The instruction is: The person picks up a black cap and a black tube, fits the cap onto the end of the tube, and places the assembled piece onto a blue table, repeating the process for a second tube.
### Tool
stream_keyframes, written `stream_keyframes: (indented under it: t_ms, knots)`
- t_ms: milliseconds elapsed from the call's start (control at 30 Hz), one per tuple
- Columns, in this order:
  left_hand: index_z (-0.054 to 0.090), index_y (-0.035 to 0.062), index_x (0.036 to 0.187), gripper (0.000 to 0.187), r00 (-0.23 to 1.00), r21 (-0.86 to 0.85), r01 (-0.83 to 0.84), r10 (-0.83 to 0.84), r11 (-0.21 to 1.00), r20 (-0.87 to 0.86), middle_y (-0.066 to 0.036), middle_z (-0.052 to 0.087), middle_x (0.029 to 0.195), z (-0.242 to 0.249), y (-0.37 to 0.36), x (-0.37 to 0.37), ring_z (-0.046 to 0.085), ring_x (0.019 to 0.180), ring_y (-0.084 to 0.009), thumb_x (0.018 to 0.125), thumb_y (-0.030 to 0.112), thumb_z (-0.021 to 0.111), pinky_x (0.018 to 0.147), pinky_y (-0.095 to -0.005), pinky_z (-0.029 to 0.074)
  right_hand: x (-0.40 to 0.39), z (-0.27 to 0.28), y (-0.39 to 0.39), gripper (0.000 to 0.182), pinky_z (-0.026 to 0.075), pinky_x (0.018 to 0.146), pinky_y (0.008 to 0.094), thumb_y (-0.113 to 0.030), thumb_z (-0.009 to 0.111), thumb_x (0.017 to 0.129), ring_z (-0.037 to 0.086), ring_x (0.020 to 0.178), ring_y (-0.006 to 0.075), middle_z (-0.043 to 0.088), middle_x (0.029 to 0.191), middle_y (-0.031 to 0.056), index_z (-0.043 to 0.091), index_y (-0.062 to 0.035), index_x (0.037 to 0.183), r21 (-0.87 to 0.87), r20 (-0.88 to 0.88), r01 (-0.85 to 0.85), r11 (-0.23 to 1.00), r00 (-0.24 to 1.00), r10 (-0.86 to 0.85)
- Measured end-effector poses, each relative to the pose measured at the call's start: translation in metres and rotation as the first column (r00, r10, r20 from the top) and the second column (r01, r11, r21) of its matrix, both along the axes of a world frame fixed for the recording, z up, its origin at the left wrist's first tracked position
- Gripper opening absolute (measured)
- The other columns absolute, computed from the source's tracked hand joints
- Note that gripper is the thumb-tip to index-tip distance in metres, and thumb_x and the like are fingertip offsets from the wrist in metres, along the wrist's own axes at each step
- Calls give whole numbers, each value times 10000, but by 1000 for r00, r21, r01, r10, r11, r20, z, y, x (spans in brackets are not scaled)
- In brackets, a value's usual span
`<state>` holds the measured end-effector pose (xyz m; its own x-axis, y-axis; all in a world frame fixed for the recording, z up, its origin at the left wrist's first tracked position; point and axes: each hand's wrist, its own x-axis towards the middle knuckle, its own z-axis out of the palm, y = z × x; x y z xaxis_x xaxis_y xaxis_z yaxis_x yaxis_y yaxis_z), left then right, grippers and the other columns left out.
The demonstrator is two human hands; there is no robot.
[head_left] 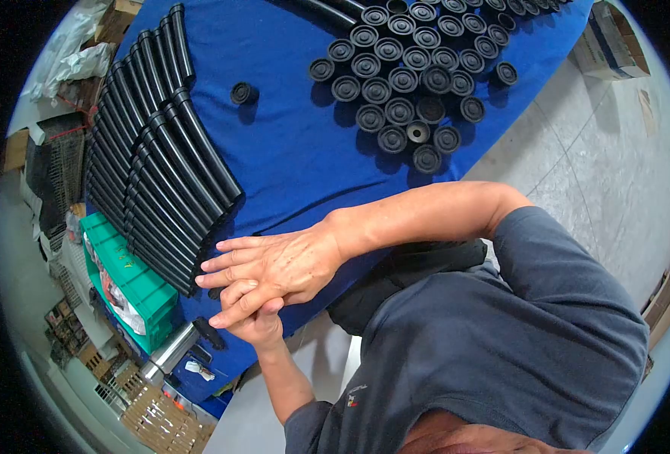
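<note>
My right hand (286, 265) lies palm down over my left hand, its fingers stretched out and spread. Nothing is held in it. Below it, my left hand (261, 327) is partly hidden; its thumb and a bent fingertip show around a finger of my right hand. Both hands are over the near edge of a blue cloth (274, 174). Close to the fingertips are the ends of black tubes (191, 151), laid side by side in overlapping rows. A small dark piece beneath my fingers is mostly hidden.
Many round black ringed parts (403, 79) stand at the top right, and a single one (242, 93) is nearer the tubes. A green crate (142, 291) and a metal cylinder (172, 348) are at the lower left. A cardboard box (607, 45) is on the floor.
</note>
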<state>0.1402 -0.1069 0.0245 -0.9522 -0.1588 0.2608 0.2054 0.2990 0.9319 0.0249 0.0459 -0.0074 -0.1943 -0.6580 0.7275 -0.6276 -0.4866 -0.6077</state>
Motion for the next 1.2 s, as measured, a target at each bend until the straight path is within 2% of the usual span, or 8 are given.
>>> stream_keyframes:
  t_ms: [333, 433, 500, 667, 767, 833, 1100, 1200]
  knots:
    - [586, 81, 913, 506, 991, -250, -135, 133, 959, -26, 56, 533, 789, 24, -5, -28, 498, 725, -68, 887, 544, 787, 641, -243, 412, -17, 7, 3, 887, 209, 1212, 648, -77, 705, 805, 214, 1516, 522, 213, 1598, 377, 364, -245, 1606, -74, 85, 179, 981, 981, -172]
    - [586, 37, 1029, 309, 974, 230, -114, 155, 966, -167, -79, 674, 801, 46, -1, -92, 605, 637, -128, 1038, 340, 646, 589, -297, 517, -28, 6, 8, 953, 301, 1173, 599, -230, 769, 751, 327, 1451, 511, 255, 1593, 337, 341, -134, 1597, -215, 227, 469, 856, 877, -424]
    - [576, 23, 1007, 165, 960, 230, -156, 203, 960, -194, -148, 705, 798, 46, -3, -135, 697, 655, -212, 1060, 177, 597, 641, -378, 620, -32, 3, 10, 805, 388, 1091, 550, -284, 783, 802, 485, 1274, 452, 442, 1432, 282, 424, -48, 1483, -239, 162, 567, 789, 824, -543]
    - [575, 51, 1395, 516, 985, -404, 119, -158, 907, -64, -199, 594, 1396, 17, 35, -223, 687, 1102, -299, 911, 129, 733, 893, -368, 589, -41, -1, 19, 602, 427, 946, 504, -426, 778, 864, 534, 1063, 410, 544, 1188, 205, 517, -35, 1240, -183, 124, 639, 747, 769, -628]
    - [613, 136, 1402, 558, 968, -871, 102, -249, 481, -25, -184, 585, 1430, -16, 40, -254, 576, 1288, -351, 869, 212, 759, 1073, -438, 491, -46, -2, 19, 588, 431, 936, 511, -414, 758, 876, 537, 1035, 407, 554, 1170, 207, 518, -13, 1234, -207, 118, 668, 715, 742, -659]
    - [671, 133, 1330, 480, 953, -835, 282, -237, 472, 188, -150, 637, 1346, -19, 50, -259, 571, 1271, -348, 872, 251, 750, 1102, -444, 461, -49, -3, 20, 565, 437, 950, 509, -389, 756, 879, 544, 1046, 409, 563, 1156, 208, 528, -3, 1222, -202, 113, 659, 724, 751, -651]
    - [695, 42, 1266, 399, 974, -578, 65, -178, 813, -140, -135, 681, 1099, 21, 9, -203, 686, 927, -231, 866, 57, 699, 849, -323, 565, -53, 8, 21, 478, 467, 1025, 467, 19, 667, 861, 561, 1172, 426, 548, 1278, 248, 511, 29, 1312, -140, 200, 758, 637, 652, -731]
    - [358, -12, 1513, 689, 984, -7, 125, -123, 992, 131, -120, 659, 1175, 50, -7, -147, 643, 947, -108, 903, -60, 675, 813, -231, 546, -49, 7, 16, 638, 460, 1063, 467, 7, 667, 843, 539, 1242, 435, 513, 1352, 261, 474, 7, 1452, -31, 307, 672, 740, 711, -633]
